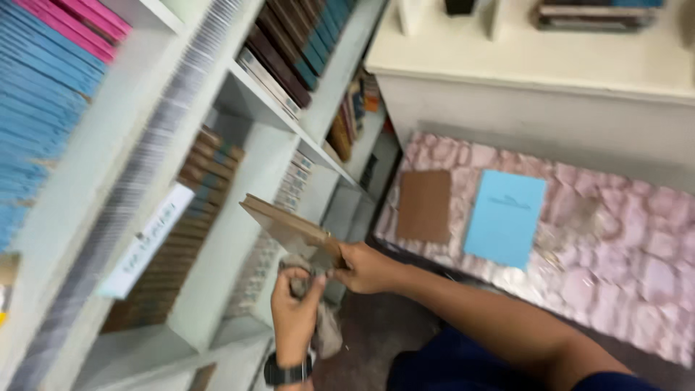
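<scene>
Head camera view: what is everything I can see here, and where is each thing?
Brown booklet: one, brown, held up before the shelves by the right hand.
Cloth: one, grey, bunched under the left hand.
Shelf unit: one, pale, fills the left side.
Blue books: a row, too many to count, upper left shelf.
Pink books: several, top left.
Brown books: a row, middle shelf.
Shelf label: one, white, on the shelf edge.
Brown book: one, flat on the pink mat.
Blue book: one, flat beside it.
Pink mat: one, on the floor, right.
Left hand: wears a black watch, grips the cloth.
Right hand: holds the booklet.
</scene>
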